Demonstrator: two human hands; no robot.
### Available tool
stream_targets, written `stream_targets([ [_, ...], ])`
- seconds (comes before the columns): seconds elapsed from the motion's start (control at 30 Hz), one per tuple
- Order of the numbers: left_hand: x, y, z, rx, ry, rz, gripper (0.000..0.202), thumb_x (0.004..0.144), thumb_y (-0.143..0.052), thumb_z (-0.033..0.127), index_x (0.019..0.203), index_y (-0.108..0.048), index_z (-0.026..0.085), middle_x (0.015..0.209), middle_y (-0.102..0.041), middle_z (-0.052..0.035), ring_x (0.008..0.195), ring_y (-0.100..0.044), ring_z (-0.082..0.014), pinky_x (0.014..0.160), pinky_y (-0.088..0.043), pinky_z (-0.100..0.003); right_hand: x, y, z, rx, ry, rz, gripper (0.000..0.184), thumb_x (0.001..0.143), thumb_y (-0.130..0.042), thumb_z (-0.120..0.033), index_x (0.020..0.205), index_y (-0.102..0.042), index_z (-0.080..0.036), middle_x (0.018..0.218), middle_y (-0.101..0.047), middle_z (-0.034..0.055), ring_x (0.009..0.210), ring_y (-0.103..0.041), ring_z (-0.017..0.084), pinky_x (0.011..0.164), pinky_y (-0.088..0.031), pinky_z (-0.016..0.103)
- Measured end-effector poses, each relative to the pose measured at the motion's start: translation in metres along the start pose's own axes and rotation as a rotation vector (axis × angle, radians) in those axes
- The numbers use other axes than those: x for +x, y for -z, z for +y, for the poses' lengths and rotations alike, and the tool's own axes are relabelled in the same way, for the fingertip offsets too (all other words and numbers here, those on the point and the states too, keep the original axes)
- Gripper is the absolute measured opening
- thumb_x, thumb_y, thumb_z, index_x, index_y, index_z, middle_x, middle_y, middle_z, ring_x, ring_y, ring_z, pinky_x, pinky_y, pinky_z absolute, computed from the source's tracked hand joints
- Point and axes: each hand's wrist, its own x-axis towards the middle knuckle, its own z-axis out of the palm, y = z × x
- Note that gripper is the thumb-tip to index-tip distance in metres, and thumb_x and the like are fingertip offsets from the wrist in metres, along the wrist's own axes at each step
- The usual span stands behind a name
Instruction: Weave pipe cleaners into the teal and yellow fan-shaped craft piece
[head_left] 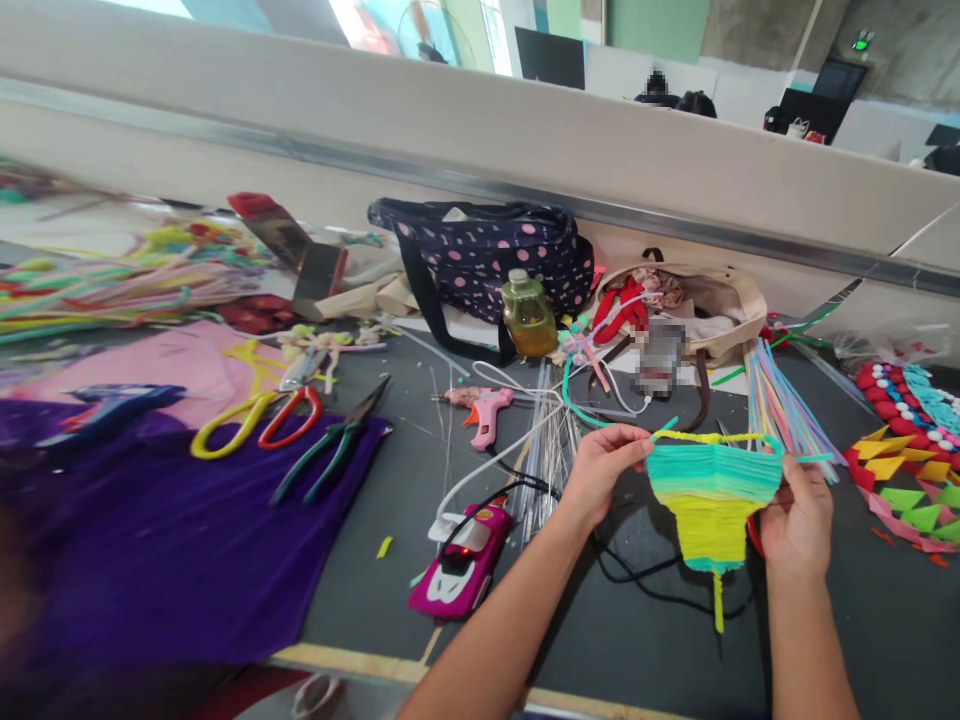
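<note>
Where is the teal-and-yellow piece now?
In the head view, the teal-and-yellow piece is right of centre, held near its top corners by the left hand and right hand, in front of the tan bag.

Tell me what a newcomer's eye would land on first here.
Probably the teal-and-yellow pipe-cleaner piece, held up between the left hand and right hand at front right. Next, the purple cloth spread at left and the magenta car-shaped device near the front middle. Behind, a navy dotted bag stands by the partition.
</note>
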Motion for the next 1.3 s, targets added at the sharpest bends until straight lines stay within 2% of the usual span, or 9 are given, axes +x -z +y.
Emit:
stream_targets([
  [0.2,-0.002,0.001,0.001,0.015,-0.001,-0.089,0.019,0.061,-0.081,0.026,0.07,-0.071,0.012,0.065,-0.065,-0.0023,0.055,-0.052,-0.0089,0.053,-0.041,-0.021,0.008,0.007,0.004,0.004,-0.036,0.006,0.024,0.063,-0.078,-0.028,0.076,-0.061,-0.018,0.072,-0.07,-0.002,0.065,-0.067,0.015,0.064,-0.054,0.028],
  [0.53,-0.007,-0.004,0.009,0.078,-0.043,-0.062,0.023,0.059,-0.08,0.023,0.079,-0.073,0.014,0.068,-0.066,-0.0025,0.058,-0.054,-0.011,0.05,-0.04,-0.021,0.011,0.007,0.007,0.013,-0.117,-0.028,0.021,0.065,-0.077,-0.026,0.078,-0.063,-0.018,0.074,-0.071,-0.0023,0.065,-0.067,0.014,0.063,-0.054,0.026],
  [0.67,-0.005,-0.003,0.008,-0.016,-0.014,-0.062,0.02,0.058,-0.079,0.021,0.076,-0.071,0.015,0.065,-0.065,-0.0014,0.056,-0.054,-0.0102,0.053,-0.041,-0.021,0.01,0.005,0.007,0.008,-0.138,-0.038,0.021,0.064,-0.078,-0.026,0.074,-0.061,-0.018,0.07,-0.069,-0.003,0.063,-0.067,0.014,0.06,-0.055,0.025],
  [0.8,-0.002,-0.001,0.005,-0.147,0.062,-0.069,0.019,0.058,-0.078,0.018,0.074,-0.069,0.015,0.064,-0.065,-0.0003,0.054,-0.055,-0.0095,0.055,-0.041,-0.021,0.009,0.003,0.007,0.028,-0.182,-0.067,0.024,0.063,-0.079,-0.026,0.078,-0.063,-0.018,0.073,-0.07,-0.0026,0.064,-0.067,0.013,0.061,-0.054,0.024],
  [1.1,-0.001,-0.002,0.011,-0.231,0.094,-0.026,0.018,0.057,-0.075,0.016,0.072,-0.067,0.014,0.064,-0.066,-0.0005,0.052,-0.057,-0.0099,0.055,-0.043,-0.021,0.008,0.002,0.014,0.03,-0.3,-0.15,0.027,0.063,-0.081,-0.03,0.082,-0.065,-0.018,0.076,-0.071,-0.0018,0.065,-0.066,0.014,0.062,-0.054,0.027],
  [1.3,0.004,0.001,0.006,-0.227,0.083,0.098,0.024,0.056,-0.078,0.018,0.077,-0.067,0.014,0.064,-0.066,0.0004,0.051,-0.057,-0.0089,0.053,-0.042,-0.019,-0.001,-0.004,0.012,0.002,-0.279,-0.166,0.025,0.062,-0.081,-0.028,0.077,-0.064,-0.019,0.071,-0.069,-0.0028,0.062,-0.064,0.013,0.058,-0.052,0.025],
])
